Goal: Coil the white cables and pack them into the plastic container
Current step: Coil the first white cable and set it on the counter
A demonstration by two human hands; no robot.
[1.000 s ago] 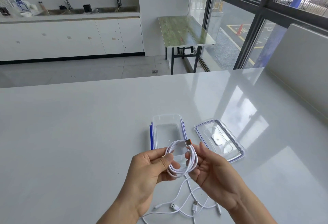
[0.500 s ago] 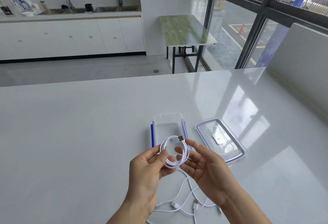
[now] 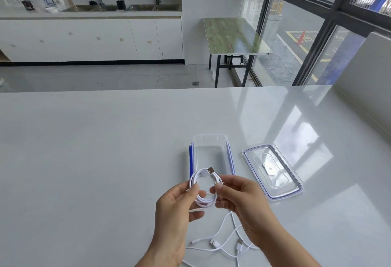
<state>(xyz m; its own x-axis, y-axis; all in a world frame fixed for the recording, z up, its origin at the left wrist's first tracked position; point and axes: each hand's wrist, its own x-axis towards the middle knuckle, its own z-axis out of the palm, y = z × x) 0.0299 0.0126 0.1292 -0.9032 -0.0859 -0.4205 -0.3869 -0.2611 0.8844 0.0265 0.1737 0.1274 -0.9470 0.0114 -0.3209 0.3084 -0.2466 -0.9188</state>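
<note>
We pinch the coiled white USB cable [image 3: 204, 201] with left hand [image 3: 175, 209] and right hand [image 3: 243, 201], at 6 o'clock of the open clear plastic container [image 3: 210, 137], whose blue-edged clear lid [image 3: 273, 171] lies at 3 o'clock.

A wide, glossy white counter [image 3: 84, 161] carried the things, its smooth top throwing back pale patches of window light on the right. Near its front middle stood an open clear rectangular plastic container [image 3: 209, 138] with blue clips along its long sides, and just beside it on the right, not touching it, lay a clear flat lid [image 3: 284, 182] with a blue seal, slightly angled. Nearer the front edge, a tangle of loose white cables [image 3: 224, 243] with small plugs sprawled flat on the counter.
</note>
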